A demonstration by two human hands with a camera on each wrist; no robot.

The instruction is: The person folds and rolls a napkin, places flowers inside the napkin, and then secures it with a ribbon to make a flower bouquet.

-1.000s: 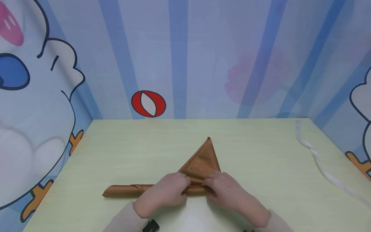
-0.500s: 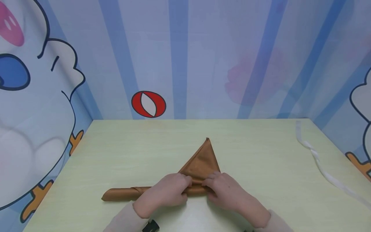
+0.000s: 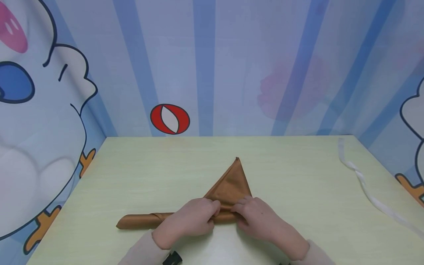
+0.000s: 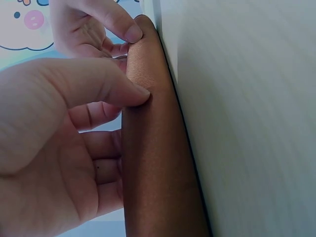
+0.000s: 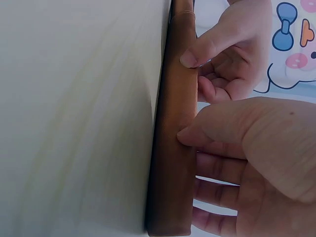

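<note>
Head cam: L hand (image 3: 195,217), R hand (image 3: 258,219) pinch cloth (image 3: 232,186) (thumbs nearside).

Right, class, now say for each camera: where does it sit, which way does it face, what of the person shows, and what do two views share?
Head: worn on the head, facing forward and down at the brown cloth on the table; left grip, right grip and both sleeves show.
Left wrist: worn there, facing along the cloth; left grip near, right grip beyond.
Right wrist: worn there, facing along the cloth from the other side; right grip near, left grip beyond.
Shared: both wrist views show the two thumbs on the cloth.
</note>
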